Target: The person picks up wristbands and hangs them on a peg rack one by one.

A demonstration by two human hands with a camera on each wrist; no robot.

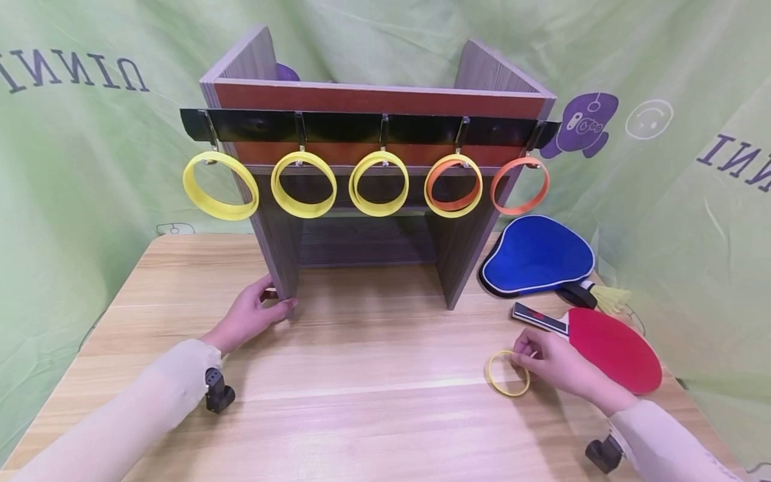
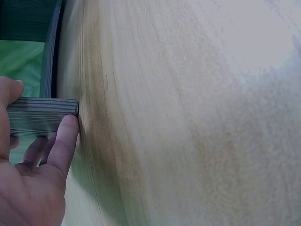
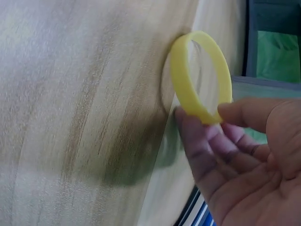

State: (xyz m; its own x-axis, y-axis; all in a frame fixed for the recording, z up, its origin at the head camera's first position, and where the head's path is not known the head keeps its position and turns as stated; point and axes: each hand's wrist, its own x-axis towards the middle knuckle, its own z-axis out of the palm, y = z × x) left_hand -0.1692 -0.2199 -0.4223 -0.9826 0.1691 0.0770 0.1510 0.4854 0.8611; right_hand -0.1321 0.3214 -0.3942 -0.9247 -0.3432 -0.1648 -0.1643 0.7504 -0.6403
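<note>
At the foot of a grey wood-grain shelf unit (image 1: 367,241), my left hand (image 1: 247,314) grips the front edge of the left side panel (image 2: 37,115), with the thumb and fingers on opposite faces. My right hand (image 1: 557,361) pinches a thin yellow ring (image 3: 181,77) by its lower edge, between thumb and fingers. The ring is tilted over the wooden table. On the unit's front is a black strip (image 1: 343,127) with several metal hooks. Yellow rings (image 1: 304,211) hang from it, and an orange ring (image 1: 521,211) hangs at the far right. Another orange ring (image 1: 442,201) hangs inside a yellow one.
Beside my right hand lies a red table tennis bat (image 1: 611,351), its handle pointing left. Behind it are a blue bat case (image 1: 536,254) with white piping and a yellow shuttlecock (image 1: 610,298). Green printed cloth (image 1: 78,161) surrounds the wooden table (image 1: 361,415).
</note>
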